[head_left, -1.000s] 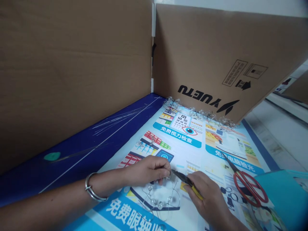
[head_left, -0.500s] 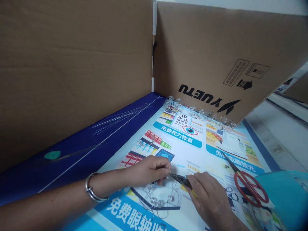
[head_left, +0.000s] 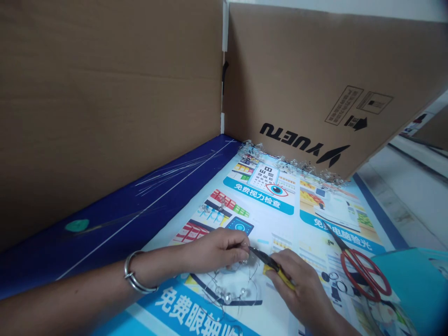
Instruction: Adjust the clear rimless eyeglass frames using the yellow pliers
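My left hand (head_left: 226, 249), with a silver bangle on its wrist, pinches a thin wire strung with clear beads (head_left: 228, 297). Loops of this beaded wire hang below the fingers, over the printed sheet (head_left: 269, 228). In my right hand (head_left: 297, 282) is a pair of pliers (head_left: 271, 263) with dark jaws and yellow handles. The tips of the pliers are right beside my left fingertips; whether they grip the wire is too small to tell.
Red-handled scissors (head_left: 366, 275) lie at the right, near a turquoise sheet (head_left: 413, 284). A heap of beaded wire (head_left: 297, 165) runs along the back, against the cardboard wall (head_left: 315, 84). Straight thin wires (head_left: 168, 172) and a green piece (head_left: 77, 226) lie on the blue surface at left.
The pliers have turned in my right hand, so more of the yellow handle shows, and my right hand has shifted slightly. The hanging beads have swung a little; my left hand keeps its pinch.
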`<state>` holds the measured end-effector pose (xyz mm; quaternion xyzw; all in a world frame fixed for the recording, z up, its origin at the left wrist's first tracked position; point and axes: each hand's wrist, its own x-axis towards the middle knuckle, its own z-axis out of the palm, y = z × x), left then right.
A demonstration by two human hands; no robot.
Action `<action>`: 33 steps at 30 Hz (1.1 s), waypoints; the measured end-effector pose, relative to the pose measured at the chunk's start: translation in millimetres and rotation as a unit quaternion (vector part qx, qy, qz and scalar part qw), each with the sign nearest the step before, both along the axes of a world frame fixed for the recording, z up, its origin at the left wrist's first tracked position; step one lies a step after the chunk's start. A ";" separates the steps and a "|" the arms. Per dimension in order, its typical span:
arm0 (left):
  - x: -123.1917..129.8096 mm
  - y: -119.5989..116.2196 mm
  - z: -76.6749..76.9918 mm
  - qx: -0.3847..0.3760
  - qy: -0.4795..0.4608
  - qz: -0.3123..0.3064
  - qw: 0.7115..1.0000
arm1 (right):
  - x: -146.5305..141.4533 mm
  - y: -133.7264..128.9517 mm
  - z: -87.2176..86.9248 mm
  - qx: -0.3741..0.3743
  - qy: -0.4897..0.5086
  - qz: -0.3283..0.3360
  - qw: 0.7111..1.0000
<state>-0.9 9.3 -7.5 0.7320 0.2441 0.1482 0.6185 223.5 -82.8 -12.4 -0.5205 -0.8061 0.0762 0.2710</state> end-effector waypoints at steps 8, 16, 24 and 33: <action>3.5 -2.6 -2.9 -0.059 -0.041 0.015 0.997 | -5.0 -0.3 5.2 -0.044 0.027 -0.017 0.999; 4.2 -1.7 0.6 -0.048 -0.009 0.009 0.999 | -8.5 -2.3 3.9 -0.035 0.026 -0.009 0.999; 3.9 -1.2 2.1 0.044 0.008 0.006 0.999 | -10.4 -2.0 3.9 -0.018 0.019 -0.003 1.000; 3.1 -2.0 -2.8 -0.005 -0.024 0.054 0.998 | -2.7 -9.4 5.5 0.028 0.003 -0.046 0.999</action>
